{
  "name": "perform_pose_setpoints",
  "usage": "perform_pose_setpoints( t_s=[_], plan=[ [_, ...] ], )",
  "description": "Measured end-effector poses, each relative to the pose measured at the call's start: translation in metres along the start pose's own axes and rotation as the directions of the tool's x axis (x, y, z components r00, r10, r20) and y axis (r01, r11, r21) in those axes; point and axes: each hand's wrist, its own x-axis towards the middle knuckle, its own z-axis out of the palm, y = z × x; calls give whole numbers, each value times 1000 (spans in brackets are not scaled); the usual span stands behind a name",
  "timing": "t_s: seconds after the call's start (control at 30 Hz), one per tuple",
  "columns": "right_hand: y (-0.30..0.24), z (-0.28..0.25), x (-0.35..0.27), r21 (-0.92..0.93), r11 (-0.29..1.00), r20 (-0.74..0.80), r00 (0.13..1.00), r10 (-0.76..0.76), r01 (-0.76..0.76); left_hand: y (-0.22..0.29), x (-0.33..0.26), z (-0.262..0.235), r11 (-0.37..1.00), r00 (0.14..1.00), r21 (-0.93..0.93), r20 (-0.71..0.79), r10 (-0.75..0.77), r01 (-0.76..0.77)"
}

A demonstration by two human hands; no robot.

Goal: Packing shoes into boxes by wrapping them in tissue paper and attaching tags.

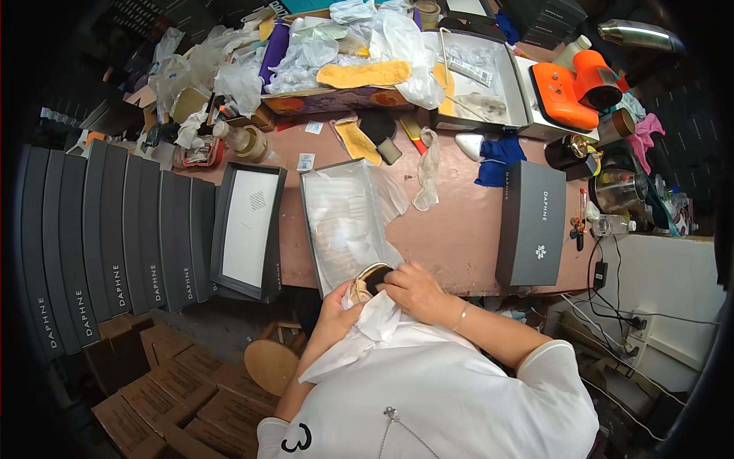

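A shoe (372,280) with a beige lining and dark insole is close in front of my body, its opening upward. My left hand (335,317) is closed around its left side. At its right edge are the curled fingers of my right hand (415,292); the fingertips are partly hidden. White tissue paper (378,318) hangs under the shoe, against my white shirt. Just beyond stands an open grey shoebox (309,222) at the table's front edge. Inside it is a shape wrapped in white tissue (342,205).
An upright-edged grey box lid (248,229) lies left, beside a row of grey shoeboxes (118,229). A closed shoebox (533,222) is at right. Behind are yellow insoles (357,143), a blue cloth (501,158), a cluttered carton (336,101) and an orange device (564,96).
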Motion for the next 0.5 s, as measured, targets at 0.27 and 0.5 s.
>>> perform_pose_setpoints(
  t_s=[0.27, 0.5],
  plan=[
    [-3, 0, -20, 13, 1000, -18, 1000, -11, 12, 8, -4, 1, 1000, 1000, 13, 18, 25, -26],
    [76, -5, 31, 68, 941, -287, 897, 337, -332, 11, 5, -6, 991, 992, 54, 6, 126, -126]
  ],
)
